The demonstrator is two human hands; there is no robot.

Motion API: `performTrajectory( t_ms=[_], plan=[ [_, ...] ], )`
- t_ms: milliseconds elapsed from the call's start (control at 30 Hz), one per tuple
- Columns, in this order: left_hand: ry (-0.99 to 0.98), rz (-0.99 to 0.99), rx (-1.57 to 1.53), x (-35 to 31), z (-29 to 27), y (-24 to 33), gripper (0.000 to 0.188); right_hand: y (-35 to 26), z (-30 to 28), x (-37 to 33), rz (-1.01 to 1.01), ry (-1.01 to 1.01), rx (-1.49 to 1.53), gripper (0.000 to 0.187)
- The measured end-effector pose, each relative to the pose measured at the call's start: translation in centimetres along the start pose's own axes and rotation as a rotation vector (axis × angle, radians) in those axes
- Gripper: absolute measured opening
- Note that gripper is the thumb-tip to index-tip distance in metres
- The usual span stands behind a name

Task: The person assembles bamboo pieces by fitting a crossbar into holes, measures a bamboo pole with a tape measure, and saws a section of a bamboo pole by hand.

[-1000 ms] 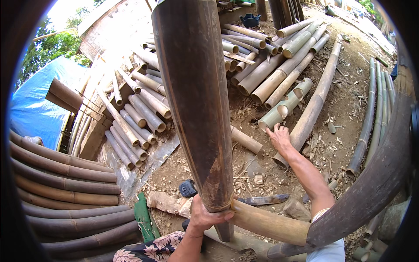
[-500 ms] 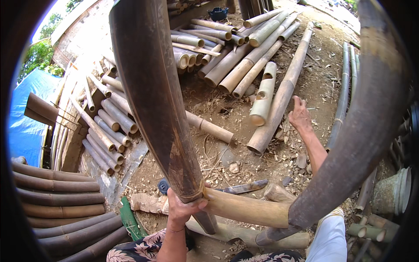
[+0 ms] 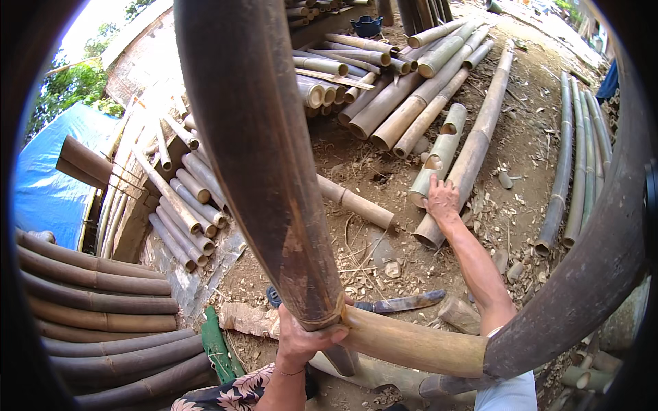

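Notched bamboo tube (image 3: 447, 142) lies ahead, pointing away lengthwise, near end at the right hand (image 3: 443, 198), whose grip is unclear; the left hand (image 3: 303, 340), well apart, clasps a dark bamboo post (image 3: 255, 144).

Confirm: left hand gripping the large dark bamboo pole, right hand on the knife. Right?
Not quite: the right hand is at the pale green notched bamboo piece, not on the knife, which lies on the ground nearer the person, apart from that hand. The head view shows it. The left hand is indeed gripping the large dark bamboo pole.
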State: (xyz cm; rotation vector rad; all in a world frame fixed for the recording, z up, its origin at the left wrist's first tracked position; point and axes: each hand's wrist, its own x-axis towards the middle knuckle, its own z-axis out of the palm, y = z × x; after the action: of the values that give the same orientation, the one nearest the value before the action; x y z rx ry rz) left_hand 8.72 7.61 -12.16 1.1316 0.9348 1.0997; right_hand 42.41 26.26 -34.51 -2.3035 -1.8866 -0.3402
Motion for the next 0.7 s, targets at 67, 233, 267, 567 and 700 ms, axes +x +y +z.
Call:
performTrajectory(
  t_ms=[67, 233, 267, 567, 700],
  plan=[
    [-0.022, -0.016, -0.023, 0.3, 0.2, -0.4, 0.054, 1.1, 2.1, 0.5, -0.008, 0.009, -0.038, 0.069],
    [-0.021, -0.045, -0.057, 0.7, 0.6, -0.3, 0.056, 3.4, -2.6, -2.4, 0.043, 0.072, 0.052, 0.041],
    [0.01, -0.043, -0.042, 0.1, 0.2, -0.1, 0.056, 2.8, -4.8, -4.5, -0.001, 0.124, 0.19, 0.042],
    [-0.032, -0.002, 0.065, -0.3, -0.2, 0.3, 0.049, 1.3, -18.8, -22.0, 0.818, -0.201, 2.232, 0.058],
    [-0.076, 0.024, 0.001, -1.4, -0.1, 1.6, 0.047, 0.0, -14.7, -20.9, 0.816, -0.363, 2.528, 0.065]
  ],
)
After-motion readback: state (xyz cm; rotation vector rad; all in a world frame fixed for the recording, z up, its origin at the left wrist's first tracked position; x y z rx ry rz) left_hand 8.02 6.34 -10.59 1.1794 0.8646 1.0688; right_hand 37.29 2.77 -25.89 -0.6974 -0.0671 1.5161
